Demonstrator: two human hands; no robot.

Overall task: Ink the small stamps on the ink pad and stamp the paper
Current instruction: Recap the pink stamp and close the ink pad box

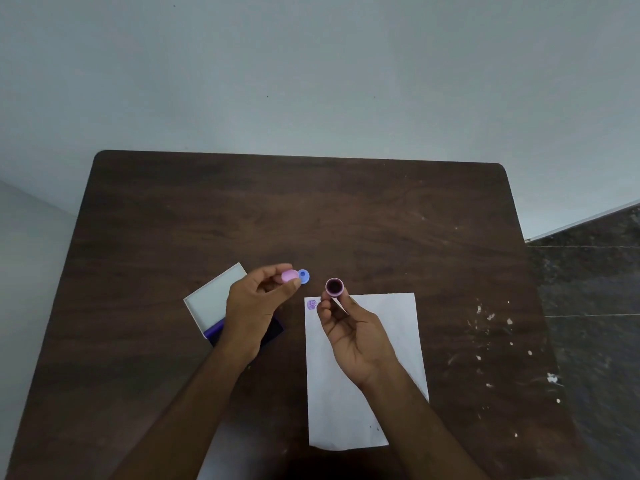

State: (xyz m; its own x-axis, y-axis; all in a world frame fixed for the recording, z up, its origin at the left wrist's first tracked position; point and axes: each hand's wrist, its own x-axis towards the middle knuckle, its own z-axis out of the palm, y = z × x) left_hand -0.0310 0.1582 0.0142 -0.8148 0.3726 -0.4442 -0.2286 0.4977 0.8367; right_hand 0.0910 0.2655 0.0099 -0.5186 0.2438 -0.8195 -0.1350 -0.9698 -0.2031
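Note:
My right hand (349,332) pinches a small pink stamp (334,286) above the top edge of the white paper (391,344), with its dark inked face turned up toward me. My left hand (254,306) pinches a pink cap (289,276) between thumb and fingers. A small blue stamp (303,276) lies on the table just beyond my left fingertips. One purple print (312,304) marks the paper's top left corner. The open ink pad (216,332), with its white lid raised, lies under my left hand and is partly hidden.
The dark wooden table (346,216) has white paint specks (509,344) along its right side. A pale wall (311,74) runs behind the far edge, and dark floor (595,306) shows to the right.

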